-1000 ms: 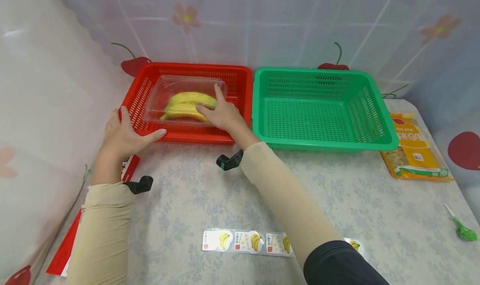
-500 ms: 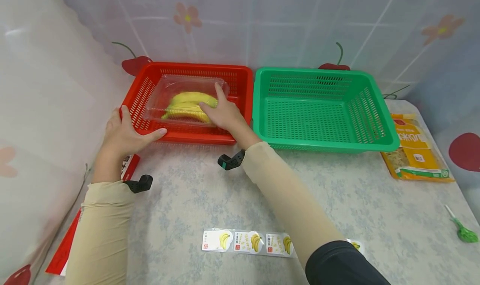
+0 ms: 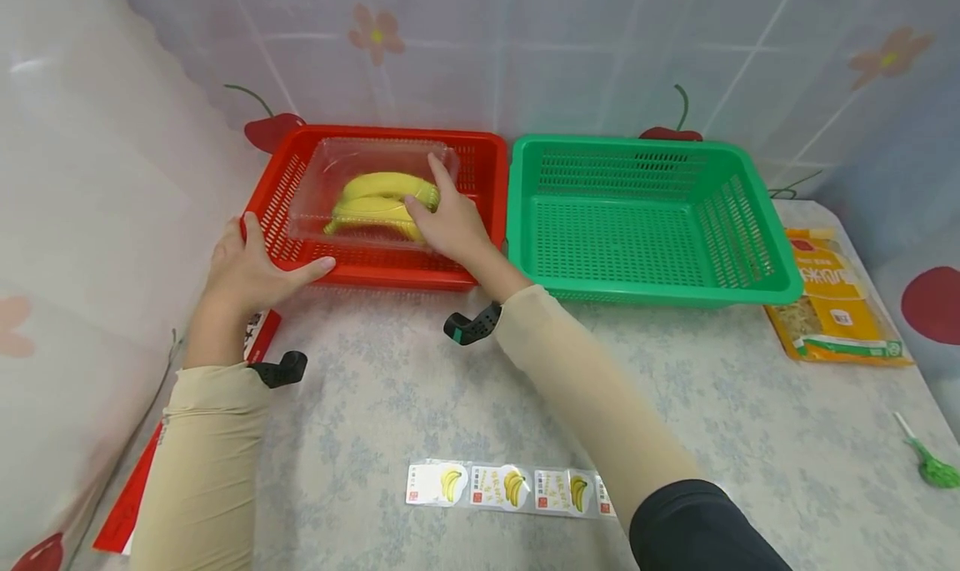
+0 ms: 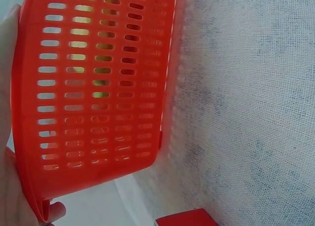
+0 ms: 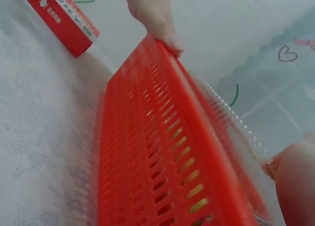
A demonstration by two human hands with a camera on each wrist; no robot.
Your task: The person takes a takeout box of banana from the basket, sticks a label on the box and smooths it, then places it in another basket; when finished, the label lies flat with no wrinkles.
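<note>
In the head view, my left hand [image 3: 243,277] grips the front-left corner of a red plastic basket [image 3: 390,277]. Its thumb lies over the front rim and its fingers over the left rim. My right hand [image 3: 456,225] holds the right end of a clear plastic box [image 3: 313,179], thumb on the near side and fingers farther back. Yellow bananas [image 3: 378,211] show through the box, which sits tilted within the basket. Seen from the right wrist, the box's edge [image 5: 229,110] rises above the basket rim. In the left wrist view, yellow shows through the basket slots.
A green basket [image 3: 611,292] stands right of the red one. Farther right lie an orange food packet [image 3: 840,300] and a green lollipop [image 3: 933,469]. Banana stickers [image 3: 498,486] lie at the front. A red box [image 5: 74,29] is near my left forearm.
My right hand has raised the clear box of bananas slightly, moving it a little away from me. My left hand has stayed on the basket corner.
</note>
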